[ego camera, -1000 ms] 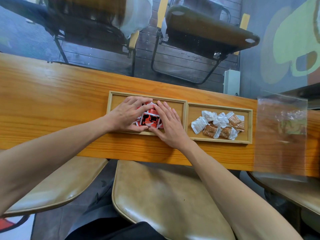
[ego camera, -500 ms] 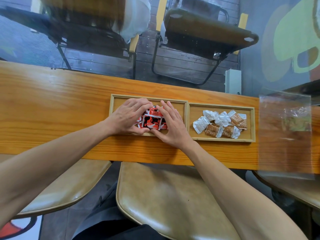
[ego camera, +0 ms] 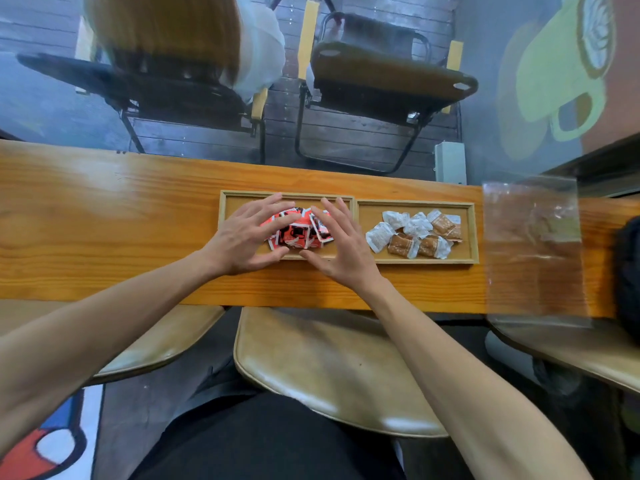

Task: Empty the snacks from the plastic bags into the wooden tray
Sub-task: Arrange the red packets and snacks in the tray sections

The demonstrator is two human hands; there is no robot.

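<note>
A two-compartment wooden tray (ego camera: 355, 209) lies on the wooden counter. Its left compartment holds a heap of red snack packets (ego camera: 298, 232). Its right compartment holds several white and brown wrapped snacks (ego camera: 415, 232). My left hand (ego camera: 246, 235) and my right hand (ego camera: 341, 240) flank the red heap with fingers spread and straight, just above or lightly touching it, holding nothing. Clear empty plastic bags (ego camera: 535, 251) lie flat on the counter to the right of the tray.
The long wooden counter (ego camera: 104, 220) runs across the view. Tan stool seats (ego camera: 329, 368) sit below its near edge. Folding chairs (ego camera: 388, 84) stand beyond its far edge. A dark object (ego camera: 628, 271) sits at the right edge.
Both hands have loosened from cupping the red packets; fingers have spread and lifted slightly apart, exposing more of the heap. The view has shifted a little.
</note>
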